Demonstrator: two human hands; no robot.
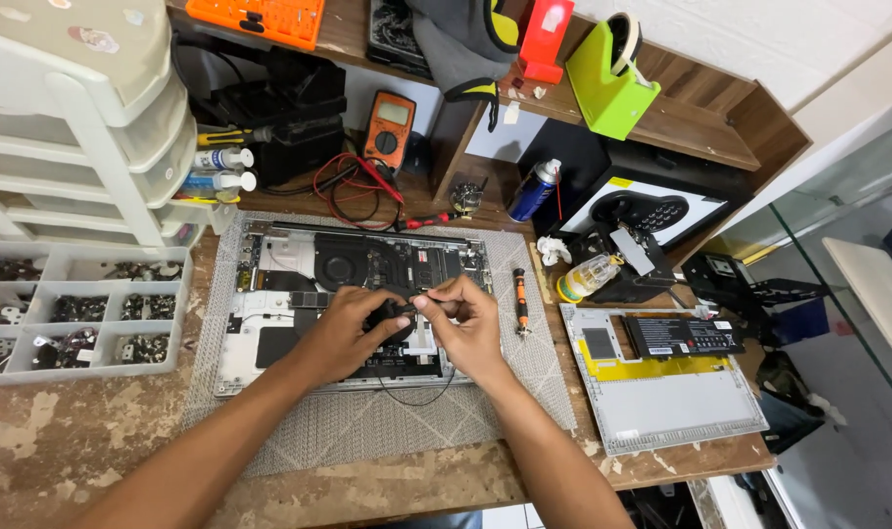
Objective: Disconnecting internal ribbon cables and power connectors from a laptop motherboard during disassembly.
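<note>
While the opened laptop lies with its insides up on a grey woven mat on the worn wooden bench, both hands meet over the middle of that laptop. The left hand curls its fingers around a small black part, seemingly round, though the fingers hide most of it. The right hand pinches the same part from the other side with thumb and forefinger, the remaining fingers bent. The black part sits just above the laptop's lower half, below the laptop's fan. A thin black cable loops out from under the hands past the laptop's near edge onto the mat. Just right of the laptop lies an orange-and-black screwdriver, also on the mat. Farther right of the laptop rests its removed grey bottom cover, carrying a black battery and a yellow strip. Left of the laptop stands a grey compartment tray of small screws and parts, with a white drawer unit behind it. Behind the laptop are an orange multimeter with red leads, a blue spray can and, on the shelf, a green tape dispenser.
</note>
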